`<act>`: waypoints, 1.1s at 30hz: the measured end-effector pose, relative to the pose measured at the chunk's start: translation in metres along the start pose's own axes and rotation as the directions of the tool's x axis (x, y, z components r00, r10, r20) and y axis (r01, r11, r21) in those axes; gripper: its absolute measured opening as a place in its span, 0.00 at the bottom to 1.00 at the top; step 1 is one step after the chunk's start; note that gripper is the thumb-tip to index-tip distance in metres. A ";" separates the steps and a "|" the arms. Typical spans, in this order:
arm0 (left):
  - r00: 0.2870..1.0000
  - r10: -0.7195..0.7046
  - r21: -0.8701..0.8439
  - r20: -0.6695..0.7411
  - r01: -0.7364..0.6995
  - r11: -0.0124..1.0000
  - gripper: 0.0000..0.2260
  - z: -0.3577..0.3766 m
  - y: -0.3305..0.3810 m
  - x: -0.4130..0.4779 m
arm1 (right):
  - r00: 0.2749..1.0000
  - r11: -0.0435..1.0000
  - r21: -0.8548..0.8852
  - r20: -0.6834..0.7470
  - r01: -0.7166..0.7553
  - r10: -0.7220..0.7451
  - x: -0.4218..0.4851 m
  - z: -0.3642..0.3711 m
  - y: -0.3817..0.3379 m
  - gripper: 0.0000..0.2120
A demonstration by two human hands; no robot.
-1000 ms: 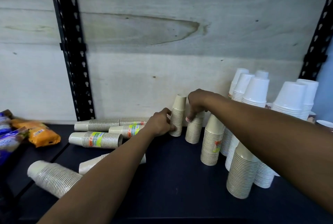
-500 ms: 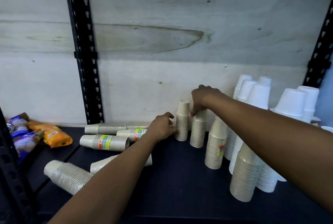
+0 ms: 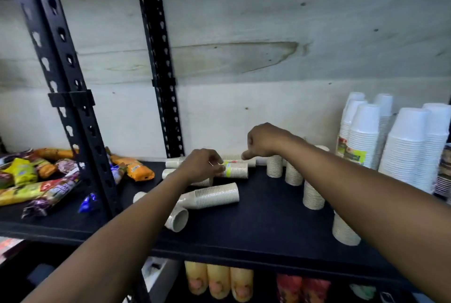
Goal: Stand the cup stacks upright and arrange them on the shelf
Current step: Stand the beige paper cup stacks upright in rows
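Several beige cup stacks stand upright on the black shelf: two at the back, one nearer, and one at the front right partly behind my right arm. Others lie on their sides: a green-labelled stack, one behind it, one in front and one at the shelf's front. My left hand lies over the labelled stack with its fingers curled round it. My right hand hovers above the lying stacks, curled, thumb pointing down, holding nothing.
Tall white cup stacks fill the back right. Black slotted posts rise at the left, with snack packets beyond them. Yellow bottles stand on the shelf below.
Both hands have left the two upright back stacks and moved left. The left hand now sits on the lying labelled stack; the right hand has come off the stack top.
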State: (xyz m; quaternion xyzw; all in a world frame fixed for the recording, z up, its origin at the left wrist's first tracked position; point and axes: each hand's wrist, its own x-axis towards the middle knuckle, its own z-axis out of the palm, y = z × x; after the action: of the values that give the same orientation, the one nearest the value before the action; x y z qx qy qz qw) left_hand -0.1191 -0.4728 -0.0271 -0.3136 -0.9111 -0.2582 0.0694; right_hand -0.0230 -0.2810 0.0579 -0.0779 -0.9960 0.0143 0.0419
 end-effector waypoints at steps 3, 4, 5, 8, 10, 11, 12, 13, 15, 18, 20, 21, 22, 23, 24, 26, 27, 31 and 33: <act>0.999 -0.043 0.068 0.031 0.041 0.997 0.09 -0.017 -0.016 -0.036 | 0.999 0.997 0.054 0.016 0.050 -0.051 -0.010 0.022 -0.024 0.21; 0.997 -0.064 0.086 0.035 0.060 0.994 0.08 -0.021 -0.021 -0.046 | 0.998 0.995 0.080 0.020 0.064 -0.066 -0.013 0.029 -0.031 0.20; 0.996 -0.080 0.101 0.037 0.076 0.992 0.08 -0.025 -0.025 -0.057 | 0.996 0.991 0.104 0.025 0.079 -0.082 -0.017 0.036 -0.037 0.19; 0.990 -0.136 0.144 0.028 0.130 0.981 0.09 -0.033 -0.030 -0.083 | 0.994 0.983 0.152 0.029 0.103 -0.108 -0.025 0.053 -0.054 0.19; 0.987 -0.161 0.168 0.001 0.159 0.973 0.10 -0.034 -0.031 -0.098 | 0.992 0.976 0.178 0.002 0.122 -0.125 -0.031 0.064 -0.064 0.19; 0.985 -0.174 0.175 -0.014 0.174 0.969 0.10 -0.034 -0.032 -0.102 | 0.991 0.974 0.183 -0.015 0.136 -0.136 -0.033 0.070 -0.067 0.18; 0.981 -0.195 0.185 -0.027 0.196 0.963 0.10 -0.036 -0.032 -0.108 | 0.988 0.971 0.179 -0.030 0.156 -0.153 -0.035 0.076 -0.072 0.19; 0.975 -0.218 0.194 -0.035 0.220 0.956 0.11 -0.036 -0.034 -0.112 | 0.985 0.970 0.174 -0.043 0.172 -0.167 -0.037 0.082 -0.076 0.20; 0.964 -0.257 0.239 -0.064 0.264 0.934 0.12 -0.037 -0.038 -0.118 | 0.980 0.965 0.173 -0.055 0.198 -0.191 -0.040 0.093 -0.081 0.25; 0.945 -0.296 0.272 -0.142 0.324 0.906 0.13 -0.037 -0.038 -0.127 | 0.970 0.956 0.168 -0.069 0.242 -0.234 -0.043 0.108 -0.084 0.32; 0.920 -0.357 0.287 -0.164 0.391 0.875 0.18 -0.036 -0.036 -0.132 | 0.959 0.946 0.162 -0.078 0.280 -0.271 -0.043 0.116 -0.085 0.34; 0.907 -0.391 0.319 -0.155 0.421 0.849 0.22 -0.035 -0.035 -0.133 | 0.955 0.943 0.155 -0.079 0.294 -0.285 -0.042 0.119 -0.084 0.34; 0.893 -0.427 0.351 -0.142 0.449 0.822 0.25 -0.034 -0.034 -0.134 | 0.952 0.942 0.139 -0.078 0.304 -0.296 -0.042 0.123 -0.084 0.35; 0.881 -0.454 0.378 -0.134 0.469 0.798 0.27 -0.033 -0.033 -0.134 | 0.949 0.943 0.119 -0.082 0.312 -0.304 -0.040 0.126 -0.084 0.35; 0.874 -0.469 0.405 -0.129 0.478 0.779 0.28 -0.033 -0.031 -0.133 | 0.947 0.943 0.098 -0.090 0.317 -0.309 -0.039 0.130 -0.084 0.35; 0.871 -0.470 0.457 -0.144 0.479 0.749 0.29 -0.033 -0.031 -0.134 | 0.940 0.943 0.063 -0.122 0.328 -0.318 -0.039 0.136 -0.083 0.34; 0.870 -0.470 0.478 -0.149 0.479 0.736 0.30 -0.033 -0.031 -0.133 | 0.937 0.943 0.056 -0.144 0.328 -0.318 -0.038 0.139 -0.083 0.33; 0.836 -0.539 0.425 -0.104 0.528 0.736 0.28 -0.030 -0.037 -0.127 | 0.924 0.943 0.046 -0.217 0.331 -0.314 -0.038 0.146 -0.084 0.30; 0.829 -0.551 0.327 -0.094 0.549 0.769 0.25 -0.026 -0.040 -0.125 | 0.918 0.941 0.050 -0.241 0.336 -0.315 -0.039 0.147 -0.084 0.29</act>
State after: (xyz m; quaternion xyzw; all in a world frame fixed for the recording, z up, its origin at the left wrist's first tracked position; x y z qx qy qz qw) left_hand -0.0454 -0.5802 -0.0579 -0.0176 -0.9935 -0.1045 0.0406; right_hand -0.0105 -0.3729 -0.0892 0.0898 -0.9818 0.0428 0.1618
